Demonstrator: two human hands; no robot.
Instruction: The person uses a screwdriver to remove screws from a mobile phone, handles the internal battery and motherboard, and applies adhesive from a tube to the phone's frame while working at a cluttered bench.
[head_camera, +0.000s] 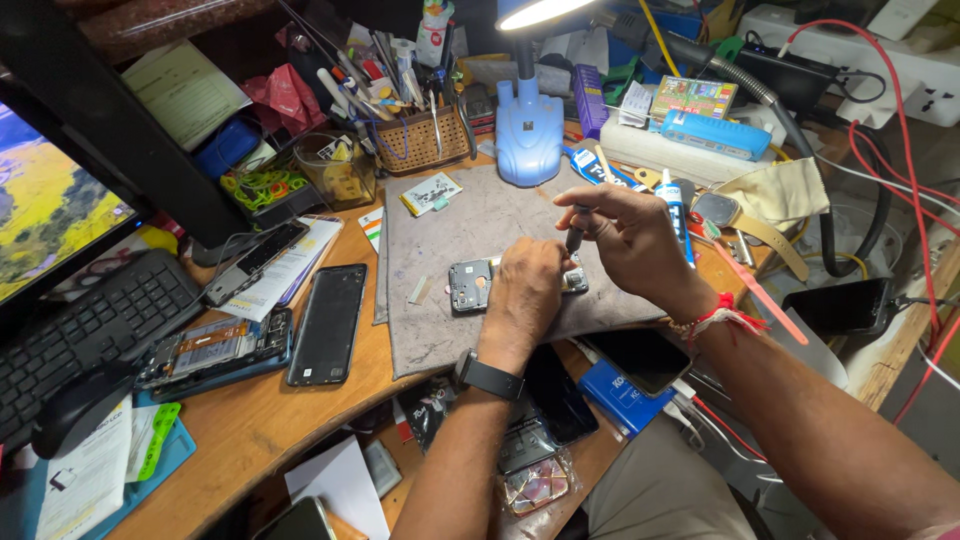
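Here, at the center of the frame, my left hand (522, 290) rests palm-down on a small dark phone part (472, 284), fingers curled over its right end and pressing it onto the gray work mat (470, 225); the part lies flat on the mat, its left half showing and the rest hidden under my hand. A black smartwatch (487, 377) sits on that wrist. Just right of it, my right hand (630, 240) is closed around a thin dark tool (575, 238), held like a pen with its tip pointing down at the part right beside my left knuckles; I cannot tell whether the tip touches. A red thread band (712, 318) circles my right wrist. At the upper middle of the frame a blue desk lamp (528, 125) stands at the far edge of the mat, with a wicker basket of tools (425, 135) to its left. Left of the mat, on the wooden desk (250, 420), a black phone (328, 322) lies face down, and further left an opened phone (215, 350) shows its insides. A black keyboard (95, 325) and a lit monitor (50, 200) fill the left edge. In the lower middle, below the mat, another dark phone (640, 358) lies beside a blue box (618, 395). A white glue tube (676, 210) stands just behind my right hand.
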